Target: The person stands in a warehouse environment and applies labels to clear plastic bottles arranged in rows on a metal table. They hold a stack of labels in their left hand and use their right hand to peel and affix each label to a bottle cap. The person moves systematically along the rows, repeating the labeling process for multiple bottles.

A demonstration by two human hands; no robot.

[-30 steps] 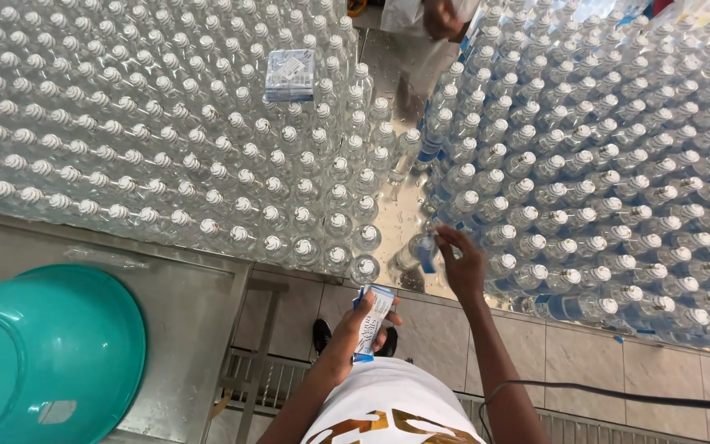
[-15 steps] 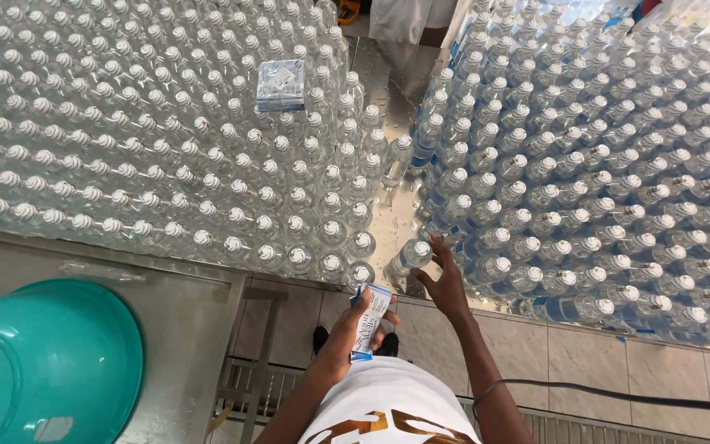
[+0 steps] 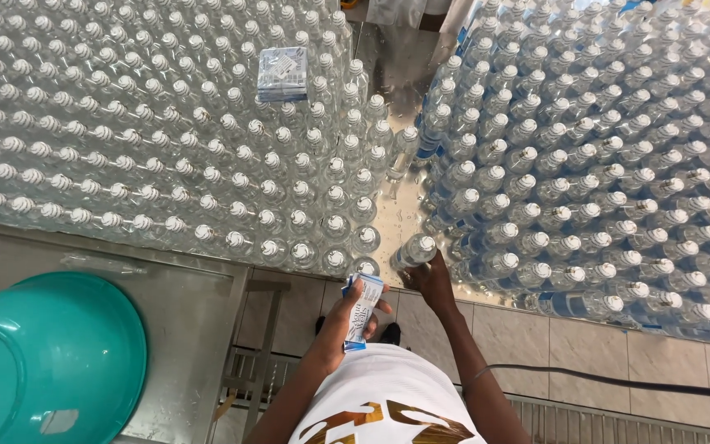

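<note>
Clear bottle [image 3: 413, 249] gripped in right hand [image 3: 432, 278] fingers; left hand [image 3: 347, 312] fingers pinch label stack [image 3: 362, 307].

A white-and-blue label strip [image 3: 362, 311] sat at six o'clock; a wrapped bluish label stack [image 3: 282, 74] lay at twelve.

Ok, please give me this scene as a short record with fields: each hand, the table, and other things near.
left hand: holds a stack of white and blue labels
right hand: grips a clear bottle at the table edge
table: shiny metal, packed with capped clear bottles, a narrow gap between two blocks
on bottles: wrapped label pack
lower left: teal basin
</note>
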